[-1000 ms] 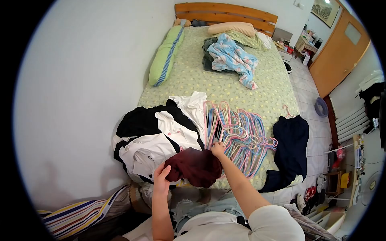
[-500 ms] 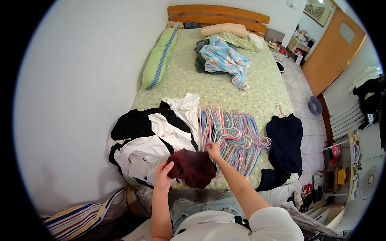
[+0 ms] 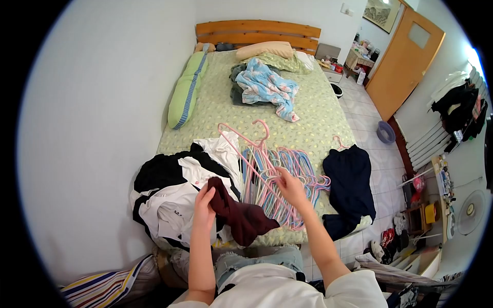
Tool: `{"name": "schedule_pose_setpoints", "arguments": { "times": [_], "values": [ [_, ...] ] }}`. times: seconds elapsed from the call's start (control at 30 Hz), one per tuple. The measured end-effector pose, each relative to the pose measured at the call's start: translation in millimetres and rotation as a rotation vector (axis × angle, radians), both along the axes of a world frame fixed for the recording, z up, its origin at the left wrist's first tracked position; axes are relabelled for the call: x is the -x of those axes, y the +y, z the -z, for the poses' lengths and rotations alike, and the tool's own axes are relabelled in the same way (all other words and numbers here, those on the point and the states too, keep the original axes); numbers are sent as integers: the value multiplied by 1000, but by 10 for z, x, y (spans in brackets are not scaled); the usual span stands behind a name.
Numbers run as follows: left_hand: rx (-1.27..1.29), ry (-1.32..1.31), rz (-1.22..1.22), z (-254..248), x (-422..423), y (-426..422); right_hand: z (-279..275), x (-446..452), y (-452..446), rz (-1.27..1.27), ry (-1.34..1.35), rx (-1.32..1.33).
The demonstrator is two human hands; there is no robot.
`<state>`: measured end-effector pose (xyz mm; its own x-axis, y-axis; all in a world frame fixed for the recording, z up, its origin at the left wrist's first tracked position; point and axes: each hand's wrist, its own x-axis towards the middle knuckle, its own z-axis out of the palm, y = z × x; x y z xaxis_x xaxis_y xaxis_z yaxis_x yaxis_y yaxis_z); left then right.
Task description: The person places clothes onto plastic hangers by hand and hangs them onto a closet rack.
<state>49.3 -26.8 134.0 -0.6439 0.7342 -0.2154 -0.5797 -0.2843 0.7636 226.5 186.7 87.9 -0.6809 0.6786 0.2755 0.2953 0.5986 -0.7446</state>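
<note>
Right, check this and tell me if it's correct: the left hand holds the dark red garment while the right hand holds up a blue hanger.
Not quite: the hanger in the right hand is pink, not blue, as the head view shows. The left hand does hold the dark red garment.

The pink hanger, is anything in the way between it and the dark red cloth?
Nothing visible stands between the pink hanger and the dark red cloth in the left hand. The other hangers lie on the bed.
</note>
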Motion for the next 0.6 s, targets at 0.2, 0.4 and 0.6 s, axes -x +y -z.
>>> {"name": "schedule_pose_setpoints", "arguments": {
  "times": [0.2, 0.4, 0.6],
  "values": [
    [-68, 68, -53, 41, 340, 315, -690, -757, -101, 12, -44, -426],
    [-135, 104, -16, 2, 549, 403, -954, -1262, -361, 47, -59, -487],
    [-112, 145, -30, 154, 713, 413, -1284, -1419, -647, 15, -50, -462]
  ]
}}
